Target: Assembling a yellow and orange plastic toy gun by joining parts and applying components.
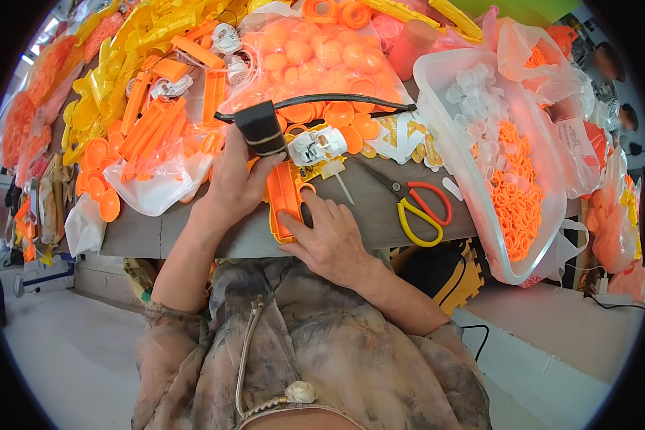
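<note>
My right hand point(333, 244) holds a long orange plastic tray-shaped part point(284, 193) by its near end, thumb and index finger on its rim. My left hand point(236, 175) is at the part's far end, its thumb bent inward. A black block with a thin gold-coloured band point(259, 127) hides most of the left fingers, so what they hold is unclear. Just beyond the part lies a white and yellow plastic mechanism point(317, 147). A thin white piece point(338, 175) sticks out beside it. Scissors with red and yellow handles point(401, 197) lie to the right.
A translucent tub point(437, 79) of small orange rings and clear caps stands at the right. A bag of orange balls point(301, 57) lies ahead. Yellow parts point(115, 72) and orange pieces point(150, 129) pile up at the left. Grey tabletop point(172, 229) ends close to me.
</note>
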A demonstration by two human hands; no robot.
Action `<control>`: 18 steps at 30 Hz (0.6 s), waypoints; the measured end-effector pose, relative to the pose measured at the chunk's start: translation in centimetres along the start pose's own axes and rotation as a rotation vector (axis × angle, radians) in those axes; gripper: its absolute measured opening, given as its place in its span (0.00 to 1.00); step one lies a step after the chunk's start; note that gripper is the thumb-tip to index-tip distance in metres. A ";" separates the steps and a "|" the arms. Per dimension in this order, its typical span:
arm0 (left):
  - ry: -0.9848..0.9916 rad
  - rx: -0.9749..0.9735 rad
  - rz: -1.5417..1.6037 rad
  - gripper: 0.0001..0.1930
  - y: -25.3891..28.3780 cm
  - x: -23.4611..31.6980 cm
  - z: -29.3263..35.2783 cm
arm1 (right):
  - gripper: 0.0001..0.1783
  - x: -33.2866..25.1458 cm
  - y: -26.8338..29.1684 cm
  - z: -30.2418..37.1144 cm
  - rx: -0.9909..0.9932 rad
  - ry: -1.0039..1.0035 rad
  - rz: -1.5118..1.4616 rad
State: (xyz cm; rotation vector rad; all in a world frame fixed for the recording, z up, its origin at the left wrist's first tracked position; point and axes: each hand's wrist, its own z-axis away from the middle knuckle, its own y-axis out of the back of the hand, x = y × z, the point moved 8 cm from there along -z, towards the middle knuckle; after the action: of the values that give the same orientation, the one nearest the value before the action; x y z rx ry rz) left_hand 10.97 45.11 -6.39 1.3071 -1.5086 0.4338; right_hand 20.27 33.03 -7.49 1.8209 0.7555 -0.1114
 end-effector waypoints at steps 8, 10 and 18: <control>0.000 0.078 0.071 0.21 0.1 0.4 0.0 | 0.29 0.0 -0.1 0.0 0.074 -0.001 -0.033; -0.003 0.070 0.059 0.23 0.1 0.8 -0.1 | 0.28 0.1 -0.1 0.0 0.079 0.003 -0.045; 0.040 0.137 0.114 0.23 0.8 0.1 -0.1 | 0.30 0.8 -0.2 0.1 0.065 0.003 -0.077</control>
State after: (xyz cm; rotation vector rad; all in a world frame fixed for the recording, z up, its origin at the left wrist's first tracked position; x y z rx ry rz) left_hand 10.32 45.45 -5.97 1.3139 -1.5467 0.6428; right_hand 20.81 33.28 -7.99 1.8540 0.8328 -0.1855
